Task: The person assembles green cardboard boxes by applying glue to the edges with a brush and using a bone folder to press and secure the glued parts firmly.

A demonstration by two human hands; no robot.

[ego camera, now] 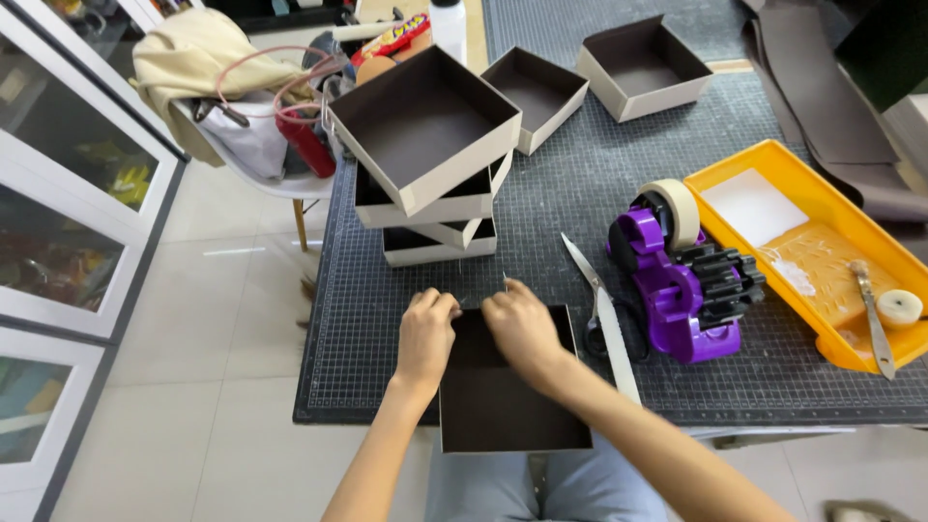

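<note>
Dark box (512,406) at mat edge; both hands, left hand (425,333), right hand (522,327), pinching far rim.

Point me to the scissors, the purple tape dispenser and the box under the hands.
scissors (601,304), head view, on the blades.
purple tape dispenser (667,285), head view, on its purple body.
open brown-lined box (507,406), head view, on its inner floor.

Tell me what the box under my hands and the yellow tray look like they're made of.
The box looks like stiff cardboard with a matte dark paper lining, judging by its flat, dull walls. The yellow tray looks like glossy moulded plastic, with smooth, rounded rims.
</note>
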